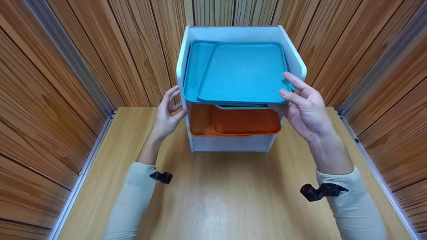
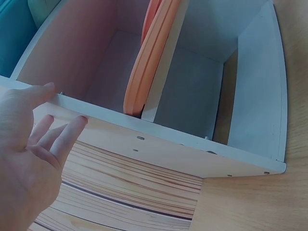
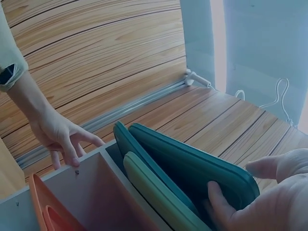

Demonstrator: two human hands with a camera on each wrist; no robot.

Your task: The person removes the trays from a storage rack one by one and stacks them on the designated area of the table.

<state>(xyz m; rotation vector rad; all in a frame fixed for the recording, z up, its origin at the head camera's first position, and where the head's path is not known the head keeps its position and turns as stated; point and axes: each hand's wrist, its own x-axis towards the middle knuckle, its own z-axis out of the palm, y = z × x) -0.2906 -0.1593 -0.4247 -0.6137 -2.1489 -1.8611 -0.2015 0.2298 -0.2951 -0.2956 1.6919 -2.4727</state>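
A white shelf unit (image 1: 230,144) holds blue trays on its top level and orange trays below. The uppermost blue tray (image 1: 245,71) overlaps another blue tray (image 1: 195,73) to its left. At the front right corner of the uppermost tray, my right hand (image 1: 308,108) holds it, with fingers beneath and thumb at the edge. The right wrist view shows that tray (image 3: 192,161) angled apart from the blue tray behind it and a light green tray (image 3: 161,192). My left hand (image 1: 168,113) touches the unit's left side panel (image 2: 120,118), fingers outside and thumb at the front edge.
Two orange trays (image 1: 247,121) overlap on the middle level. The unit stands on a wooden table (image 1: 230,196) against wood-slat walls (image 1: 43,83). Metal rails (image 1: 83,170) run along the table's sides. Behind the right hand hangs a thin white cable (image 3: 279,94).
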